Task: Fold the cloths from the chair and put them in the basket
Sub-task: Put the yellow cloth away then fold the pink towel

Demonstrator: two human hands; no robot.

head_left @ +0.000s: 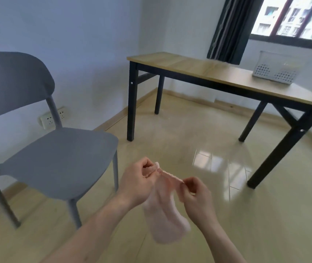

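A small pale pink cloth (165,215) hangs in the air between my hands, low in the head view. My left hand (138,182) pinches its upper left edge and my right hand (195,194) pinches its upper right edge, so the top edge stretches between them. The grey plastic chair (56,154) stands to the left with nothing on its seat. A white perforated basket (276,68) sits on the far right of the wooden table (198,69); its inside is hard to see.
The table has black metal legs and stands against the wall under a window with a dark curtain (229,29). Glossy beige floor tiles (189,141) lie between chair and table. A wall socket (53,116) shows behind the chair.
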